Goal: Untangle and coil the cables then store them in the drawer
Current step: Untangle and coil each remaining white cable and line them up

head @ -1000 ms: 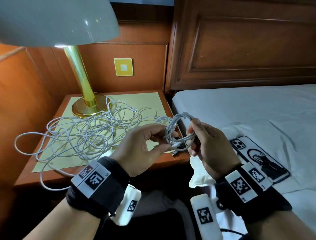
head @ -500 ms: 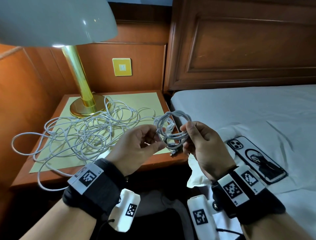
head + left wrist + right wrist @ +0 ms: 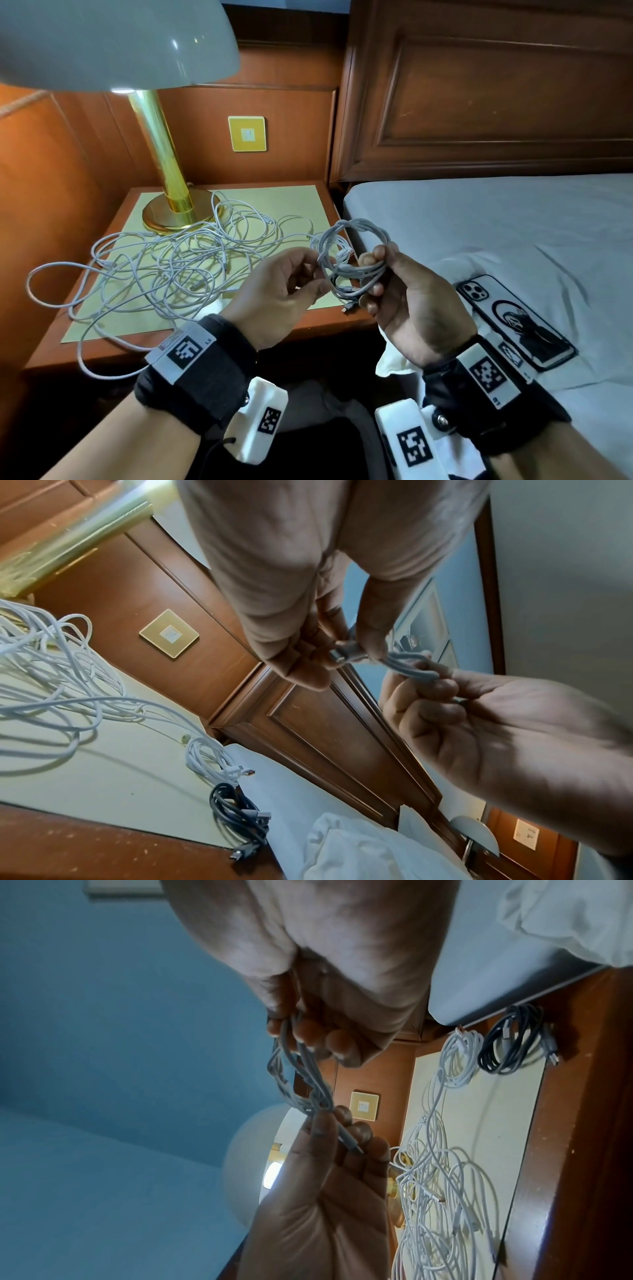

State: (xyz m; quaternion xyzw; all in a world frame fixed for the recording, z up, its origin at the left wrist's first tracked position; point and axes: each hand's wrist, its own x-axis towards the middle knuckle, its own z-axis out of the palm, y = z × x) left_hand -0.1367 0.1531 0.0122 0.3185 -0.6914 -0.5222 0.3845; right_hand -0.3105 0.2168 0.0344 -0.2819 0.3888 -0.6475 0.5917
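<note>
A coiled white cable [image 3: 356, 240] hangs in the air between my hands, over the nightstand's front right corner. My right hand [image 3: 376, 270] grips the bundled loops [image 3: 301, 1069] with fingers curled round them. My left hand [image 3: 317, 274] pinches the cable's plug end [image 3: 346, 653] at the coil's left side. A big tangle of white cables [image 3: 178, 270] sprawls over the nightstand [image 3: 102, 349], one loop hanging off the front edge. A coiled white cable [image 3: 212, 758] and a coiled dark cable [image 3: 240, 813] lie at the right edge. No drawer is in view.
A brass lamp [image 3: 171, 192] with a wide shade stands at the nightstand's back left. To the right lies the bed [image 3: 479, 222], with a phone [image 3: 513, 318] and a crumpled white cloth [image 3: 390, 359] near its edge. A wooden headboard rises behind.
Both hands have lifted the coil a little and turned it, so its loop now stands rounder above my fingers. The tangle on the nightstand has not moved.
</note>
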